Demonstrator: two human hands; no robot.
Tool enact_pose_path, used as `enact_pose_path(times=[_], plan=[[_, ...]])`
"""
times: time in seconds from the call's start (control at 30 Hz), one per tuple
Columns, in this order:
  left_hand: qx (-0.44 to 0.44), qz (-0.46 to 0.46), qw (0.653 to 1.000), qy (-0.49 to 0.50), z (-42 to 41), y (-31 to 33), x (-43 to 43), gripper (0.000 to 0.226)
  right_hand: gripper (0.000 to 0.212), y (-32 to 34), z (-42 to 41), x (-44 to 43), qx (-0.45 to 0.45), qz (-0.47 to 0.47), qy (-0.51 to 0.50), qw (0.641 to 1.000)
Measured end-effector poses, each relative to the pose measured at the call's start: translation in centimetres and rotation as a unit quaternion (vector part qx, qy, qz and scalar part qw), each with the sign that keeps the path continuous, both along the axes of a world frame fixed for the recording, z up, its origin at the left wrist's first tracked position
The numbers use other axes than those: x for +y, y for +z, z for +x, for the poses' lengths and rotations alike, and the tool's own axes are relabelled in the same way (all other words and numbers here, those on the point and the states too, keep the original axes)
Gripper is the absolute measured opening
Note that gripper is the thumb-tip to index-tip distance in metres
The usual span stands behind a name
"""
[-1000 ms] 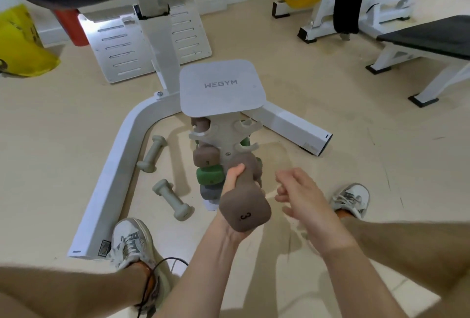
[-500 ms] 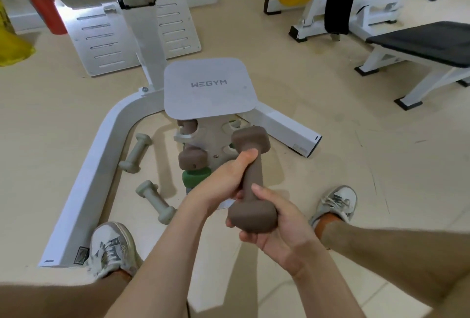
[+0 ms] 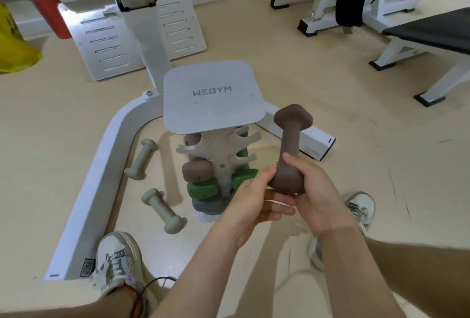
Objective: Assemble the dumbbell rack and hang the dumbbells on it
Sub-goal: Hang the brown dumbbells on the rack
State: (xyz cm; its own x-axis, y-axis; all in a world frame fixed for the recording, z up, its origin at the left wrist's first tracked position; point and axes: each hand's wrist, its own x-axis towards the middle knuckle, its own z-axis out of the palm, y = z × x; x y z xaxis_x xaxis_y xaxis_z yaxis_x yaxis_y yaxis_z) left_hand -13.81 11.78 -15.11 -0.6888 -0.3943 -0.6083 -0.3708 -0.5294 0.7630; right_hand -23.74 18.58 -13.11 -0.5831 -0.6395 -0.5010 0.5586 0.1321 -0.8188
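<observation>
Right of the rack point(image 3: 221, 149), the brown dumbbell point(image 3: 290, 144) is gripped low by the right hand point(image 3: 318, 198), merely propped by the slack-fingered left hand point(image 3: 251, 203), and, being top-heavy, could be tipped out.

Matt brown dumbbell point(image 3: 290, 144) — rubbery coating

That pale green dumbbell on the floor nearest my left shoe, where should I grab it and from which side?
Take the pale green dumbbell by its narrow handle, midway between the wider heads, from straight above. It lies flat and slanted on the floor, so wrap across the handle; the heads should stop slipping.
</observation>
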Motion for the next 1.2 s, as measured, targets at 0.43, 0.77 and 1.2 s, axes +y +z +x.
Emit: enact_pose_path(times=[0.43, 0.77, 1.2], plan=[[-0.002, -0.031, 0.99, 0.136, -2.1, -3.5, -2.6, 0.051, 0.014, -4.4, -2.2, -5.8, -0.01, 0.021, 0.044, 0.999], [-0.016, -0.045, 0.986, 0.163, -2.5, -4.8, -3.9, 0.044, 0.029, -6.2, -2.3, -7.6, 0.0, 0.054, 0.043, 0.998], [0.019, 0.033, 0.983, 0.18, -2.0, -4.6, -4.7, 0.051, 0.041, -5.5, -2.4, -7.6, 0.015, 0.059, 0.103, 0.993]])
